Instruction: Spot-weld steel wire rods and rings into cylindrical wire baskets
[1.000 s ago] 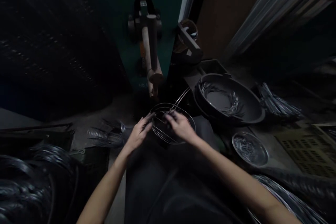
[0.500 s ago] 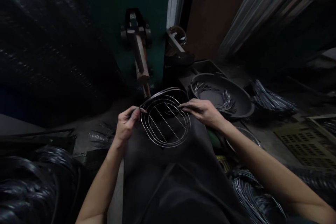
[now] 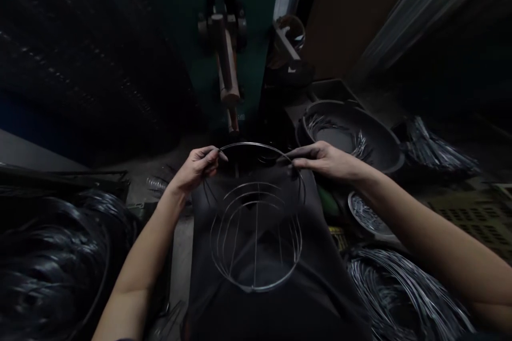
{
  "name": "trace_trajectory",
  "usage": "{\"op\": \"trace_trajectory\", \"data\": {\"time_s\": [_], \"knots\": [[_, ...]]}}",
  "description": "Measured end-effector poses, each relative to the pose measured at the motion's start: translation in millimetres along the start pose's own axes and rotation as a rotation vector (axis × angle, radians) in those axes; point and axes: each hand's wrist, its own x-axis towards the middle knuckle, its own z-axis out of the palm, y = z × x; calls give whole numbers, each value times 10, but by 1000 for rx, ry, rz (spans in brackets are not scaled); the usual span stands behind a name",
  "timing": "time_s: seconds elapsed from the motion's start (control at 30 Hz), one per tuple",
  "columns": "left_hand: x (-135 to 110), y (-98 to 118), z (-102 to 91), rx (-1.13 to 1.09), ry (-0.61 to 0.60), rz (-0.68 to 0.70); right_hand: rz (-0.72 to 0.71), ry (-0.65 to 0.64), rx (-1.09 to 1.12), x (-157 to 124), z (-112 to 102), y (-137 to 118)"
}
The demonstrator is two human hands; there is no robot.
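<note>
We hold a wire basket frame [image 3: 256,234] up by its top ring, with the body of the frame hanging toward us over the dark apron [image 3: 248,298] on our lap; we cannot tell whether its lower end touches the cloth. Our left hand [image 3: 198,168] curls over the ring and pinches it between thumb and fingers. Our right hand [image 3: 324,161] reaches across to the far side, fingers pressed together and lying along the ring, though we cannot tell how firm that hold is.

Close on our left sits a big heap of black coiled wire [image 3: 48,261], and a heap of bright coiled wire [image 3: 400,293] lies close on our right. Just past it, a round metal tray [image 3: 366,216] holds short wire pieces. Beyond the tray, a wide black basin [image 3: 348,136] holds more wire, with a bundle of straight rods [image 3: 436,149] beside it. Past our left hand, a few finished wire frames [image 3: 156,184] lie on the floor. Straight ahead, beyond the basket, a machine with a wooden-handled lever [image 3: 226,58] stands against a dark green panel [image 3: 252,5], partly blocking the view further on.
</note>
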Motion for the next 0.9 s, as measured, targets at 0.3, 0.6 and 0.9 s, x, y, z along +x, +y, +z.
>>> {"op": "trace_trajectory", "data": {"time_s": [0.3,0.6,0.9], "knots": [[2,-691,140,790,196,124,-97,329,-775,193,386,682],[287,-867,41,1257,155,214,29,179,-1366,627,510,680],[459,-594,-59,1267,142,116,49,130,-1415,958,506,545]]}}
